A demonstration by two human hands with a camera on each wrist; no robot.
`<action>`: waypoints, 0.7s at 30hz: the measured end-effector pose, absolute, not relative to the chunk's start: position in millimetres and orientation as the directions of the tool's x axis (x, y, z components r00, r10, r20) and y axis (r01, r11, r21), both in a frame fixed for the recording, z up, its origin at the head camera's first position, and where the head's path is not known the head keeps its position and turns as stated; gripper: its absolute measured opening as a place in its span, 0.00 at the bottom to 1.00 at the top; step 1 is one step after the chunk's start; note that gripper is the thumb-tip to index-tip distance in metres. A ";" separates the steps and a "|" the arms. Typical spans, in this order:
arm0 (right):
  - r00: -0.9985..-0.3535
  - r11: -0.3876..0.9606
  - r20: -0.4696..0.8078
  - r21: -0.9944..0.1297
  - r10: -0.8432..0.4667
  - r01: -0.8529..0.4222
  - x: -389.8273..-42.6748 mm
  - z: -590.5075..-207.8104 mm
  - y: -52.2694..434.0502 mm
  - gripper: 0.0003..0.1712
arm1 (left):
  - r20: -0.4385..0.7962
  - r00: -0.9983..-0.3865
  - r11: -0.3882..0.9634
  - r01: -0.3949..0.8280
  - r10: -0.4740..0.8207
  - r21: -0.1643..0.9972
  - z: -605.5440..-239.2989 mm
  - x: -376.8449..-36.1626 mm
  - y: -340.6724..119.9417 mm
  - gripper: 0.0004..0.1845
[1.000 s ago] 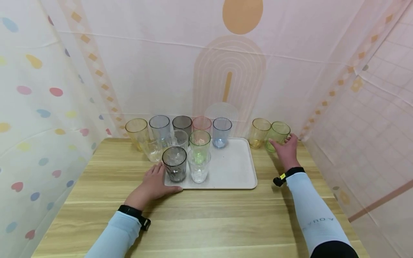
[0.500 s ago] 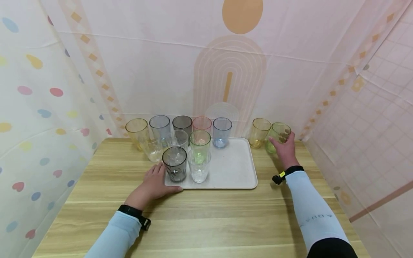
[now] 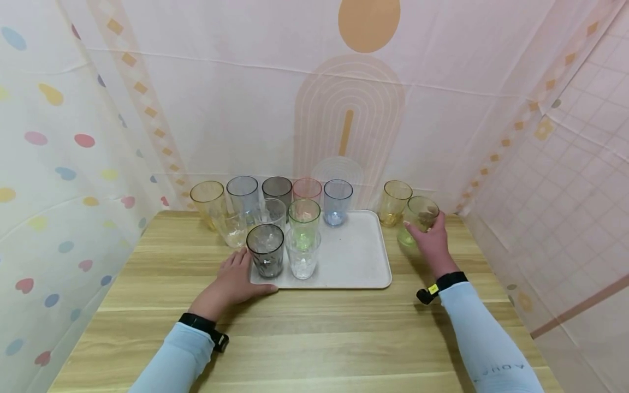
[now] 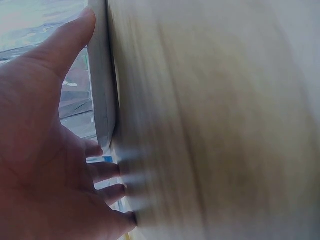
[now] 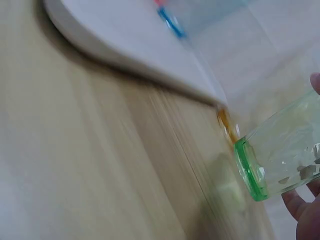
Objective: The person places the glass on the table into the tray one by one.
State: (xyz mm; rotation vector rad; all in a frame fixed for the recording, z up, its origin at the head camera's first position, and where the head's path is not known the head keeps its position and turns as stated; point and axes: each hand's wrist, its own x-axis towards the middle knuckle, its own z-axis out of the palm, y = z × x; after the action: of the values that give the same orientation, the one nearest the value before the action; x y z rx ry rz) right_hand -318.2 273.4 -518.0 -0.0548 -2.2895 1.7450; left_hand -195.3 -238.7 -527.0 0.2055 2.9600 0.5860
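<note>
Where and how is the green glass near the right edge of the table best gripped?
The green glass is probably best gripped around its side wall, below the rim, from the near right, where the right hand is: no handle shows, its rim faces up, and a yellow glass stands close on its left.

Head cam: above my near side of the table [image 3: 319,338], facing forward and down; widest view, taking in both forearms, the tray [image 3: 354,251] and the hanging cloth [image 3: 221,109] behind. Left wrist cam: very close, looking along the palm of my left hand [image 3: 236,281], rolled so the tray edge runs upright; shares that hand and edge with head. Right wrist cam: low, close, tilted; my right hand [image 3: 434,243] cropped at right; shares the green glass [image 3: 414,222] and the tray with head.
</note>
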 end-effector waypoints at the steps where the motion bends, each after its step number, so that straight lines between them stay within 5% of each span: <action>1: -0.968 0.271 0.180 -0.954 0.174 -0.129 -315.3 -516.8 268.2 0.54 | -0.086 -0.984 0.916 0.111 0.155 0.385 -526.9 -195.4 -238.6 0.76; 21: -0.987 0.180 0.126 -0.973 -0.102 -0.143 -304.1 -512.6 138.3 0.50 | -0.055 -0.985 0.898 0.123 0.161 0.422 -541.3 -199.9 -245.0 0.79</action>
State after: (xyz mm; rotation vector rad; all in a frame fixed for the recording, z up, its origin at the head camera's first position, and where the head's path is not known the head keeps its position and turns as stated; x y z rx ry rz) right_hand -304.1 138.3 -512.6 0.2483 -2.3881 1.9756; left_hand -199.9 -245.0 -541.3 0.2226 2.9743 0.6520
